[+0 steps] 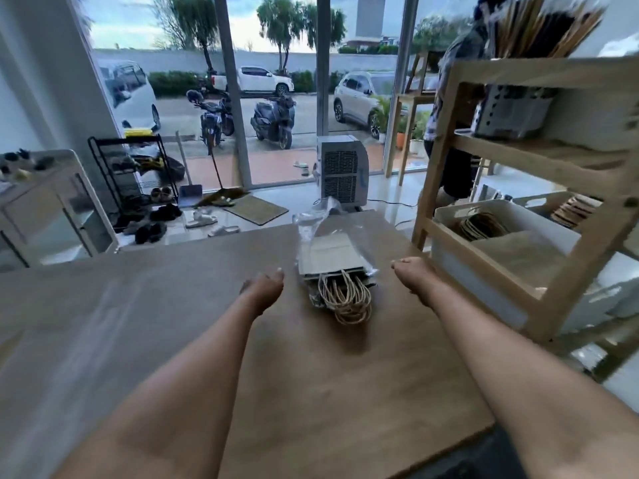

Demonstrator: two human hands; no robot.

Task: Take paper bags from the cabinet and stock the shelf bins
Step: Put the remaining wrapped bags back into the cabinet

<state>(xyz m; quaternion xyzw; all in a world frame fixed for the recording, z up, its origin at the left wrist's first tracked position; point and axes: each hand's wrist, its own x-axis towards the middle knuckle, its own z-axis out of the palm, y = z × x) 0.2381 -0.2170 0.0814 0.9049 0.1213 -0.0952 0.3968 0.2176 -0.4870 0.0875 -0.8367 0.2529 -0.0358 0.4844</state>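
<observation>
A stack of paper bags (330, 252) in clear plastic wrap lies flat on the wooden table (173, 305), its rope handles (345, 299) pointing toward me. My left hand (262, 286) hovers just left of the handles, fingers curled, holding nothing. My right hand (413, 274) is just right of the stack, fingers also curled under and empty. Neither hand touches the bags. To the right stands a wooden shelf (511, 146) with a white bin (501, 216) that holds brown paper bags.
A second bin (574, 209) with bags sits further back on the same shelf level. A perforated grey container (511, 108) is on the shelf above. A white cabinet (52, 209) stands at the left. An air cooler (342, 171) stands beyond the table by the glass doors.
</observation>
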